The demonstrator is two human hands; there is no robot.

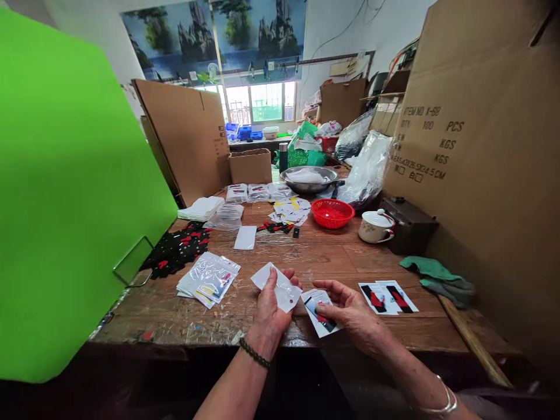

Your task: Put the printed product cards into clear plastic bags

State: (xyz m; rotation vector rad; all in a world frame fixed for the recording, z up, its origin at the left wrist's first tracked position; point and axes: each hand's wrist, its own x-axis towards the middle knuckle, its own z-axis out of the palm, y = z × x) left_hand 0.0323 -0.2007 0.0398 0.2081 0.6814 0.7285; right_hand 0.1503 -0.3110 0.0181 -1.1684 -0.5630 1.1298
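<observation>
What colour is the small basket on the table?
Red; the basket shows best in the head view.

A worn wooden table (359, 262) faces a bright window (262, 104) under a mountain mural (219, 32), cardboard sheets (490, 146) alongside.

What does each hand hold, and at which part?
The left hand grips a white pouch near its lower middle. The right hand holds a printed card along its right edge.
</observation>
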